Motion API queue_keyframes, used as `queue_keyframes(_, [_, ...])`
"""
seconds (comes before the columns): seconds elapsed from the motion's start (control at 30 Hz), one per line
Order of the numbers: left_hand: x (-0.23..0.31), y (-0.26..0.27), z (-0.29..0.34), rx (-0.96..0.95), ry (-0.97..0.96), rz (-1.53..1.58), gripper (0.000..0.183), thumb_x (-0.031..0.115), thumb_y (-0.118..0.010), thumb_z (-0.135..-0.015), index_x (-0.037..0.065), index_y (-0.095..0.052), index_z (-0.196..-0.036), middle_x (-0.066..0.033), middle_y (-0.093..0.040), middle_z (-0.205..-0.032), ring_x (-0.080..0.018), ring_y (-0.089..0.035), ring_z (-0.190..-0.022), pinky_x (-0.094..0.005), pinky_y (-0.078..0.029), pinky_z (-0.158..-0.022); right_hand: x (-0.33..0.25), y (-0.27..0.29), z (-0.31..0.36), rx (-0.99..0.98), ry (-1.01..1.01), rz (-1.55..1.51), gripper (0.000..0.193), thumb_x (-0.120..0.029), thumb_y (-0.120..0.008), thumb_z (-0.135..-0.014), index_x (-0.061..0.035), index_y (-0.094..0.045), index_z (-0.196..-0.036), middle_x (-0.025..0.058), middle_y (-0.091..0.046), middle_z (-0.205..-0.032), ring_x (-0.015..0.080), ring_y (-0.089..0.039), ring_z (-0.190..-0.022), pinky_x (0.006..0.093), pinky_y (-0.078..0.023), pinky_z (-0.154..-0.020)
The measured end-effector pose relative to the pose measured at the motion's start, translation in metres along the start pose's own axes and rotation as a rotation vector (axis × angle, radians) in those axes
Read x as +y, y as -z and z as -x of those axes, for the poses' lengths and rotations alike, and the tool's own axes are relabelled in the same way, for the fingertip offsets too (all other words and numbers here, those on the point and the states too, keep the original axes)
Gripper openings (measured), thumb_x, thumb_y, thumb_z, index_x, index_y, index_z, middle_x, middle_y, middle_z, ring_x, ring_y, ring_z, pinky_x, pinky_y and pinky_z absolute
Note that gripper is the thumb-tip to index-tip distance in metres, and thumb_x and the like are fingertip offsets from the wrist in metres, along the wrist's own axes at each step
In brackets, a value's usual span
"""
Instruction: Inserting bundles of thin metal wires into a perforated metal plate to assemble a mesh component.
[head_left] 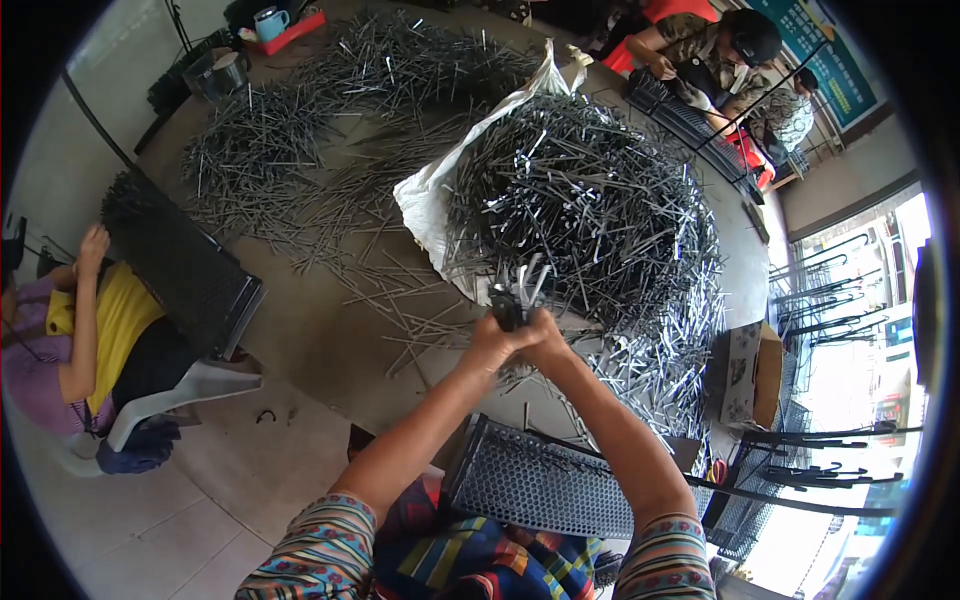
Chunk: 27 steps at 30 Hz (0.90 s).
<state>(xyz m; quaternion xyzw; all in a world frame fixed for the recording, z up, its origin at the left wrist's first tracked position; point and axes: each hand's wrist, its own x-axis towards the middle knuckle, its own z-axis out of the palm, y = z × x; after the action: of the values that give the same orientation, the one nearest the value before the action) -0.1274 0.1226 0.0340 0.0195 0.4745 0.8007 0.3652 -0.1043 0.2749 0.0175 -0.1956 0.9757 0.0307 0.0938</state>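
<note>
My left hand [489,345] and my right hand [541,332] meet over the near side of the table. Both are closed around one small bundle of thin dark strips [512,308], whose flat ends look shiny and fan out away from me. Just beyond the bundle rises a large heap of the same dark strips [590,200]. It lies partly on a white sack [428,205], and its right side catches bright light. Beneath my forearms, close to my lap, rests a perforated metal tray [540,480].
More strips [260,150] lie across the table [310,330]. A person in purple and yellow [75,340] sits at the left by a dark tray [180,260]. Others work at the far right [735,60]. A cardboard box [755,375] and hanging racks [820,300] stand at the right.
</note>
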Motion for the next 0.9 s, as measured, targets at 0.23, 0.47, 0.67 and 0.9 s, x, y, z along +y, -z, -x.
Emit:
queue_keyframes(0.23, [-0.034, 0.016, -0.018, 0.003, 0.144, 0.769, 0.03, 0.029, -0.061, -0.091, 0.003, -0.06, -0.108, -0.0079, -0.065, -0.101, -0.0245, -0.063, -0.095, -0.0402, -0.051, -0.088, -0.063, 0.083, -0.009, -0.222, -0.65, -0.575, 0.059, -0.025, -0.066, -0.075, 0.0049, -0.049, -0.123, 0.0257, -0.053, -0.126, 0.0386, -0.056, -0.115, 0.0431, -0.047, -0.096])
queue_keyframes(0.47, [0.004, -0.004, -0.007, -0.04, 0.112, 0.796, 0.026, 0.031, -0.062, -0.091, 0.005, -0.06, -0.091, -0.0107, -0.065, -0.096, -0.0244, -0.062, -0.093, -0.0402, -0.049, -0.09, -0.088, 0.084, 0.033, 0.282, -0.521, -0.161, 0.07, -0.011, -0.066, -0.066, 0.0068, -0.042, -0.129, 0.0217, -0.055, -0.115, 0.0352, -0.06, -0.1, 0.0452, -0.05, -0.081])
queue_keyframes(0.67, [-0.005, -0.005, -0.009, 0.145, 0.097, 0.6, 0.019, 0.012, -0.077, -0.076, 0.003, -0.063, -0.086, -0.0057, -0.065, -0.086, -0.0185, -0.063, -0.075, -0.0347, -0.054, -0.072, -0.072, 0.092, 0.038, 0.453, -0.455, -0.252, 0.045, -0.009, -0.065, -0.062, -0.0023, -0.056, -0.105, 0.0126, -0.063, -0.097, 0.0344, -0.064, -0.085, 0.0431, -0.049, -0.077])
queue_keyframes(0.9, [0.03, -0.034, -0.002, 0.325, -0.203, 0.571, 0.023, -0.007, -0.068, -0.073, 0.004, -0.059, -0.091, -0.0065, -0.063, -0.08, -0.0226, -0.063, -0.066, -0.0372, -0.057, -0.062, -0.088, 0.074, 0.061, 0.884, -0.566, -0.887, 0.064, -0.02, -0.077, -0.065, -0.0029, -0.058, -0.123, 0.0118, -0.065, -0.1, 0.0241, -0.062, -0.094, 0.0365, -0.047, -0.083])
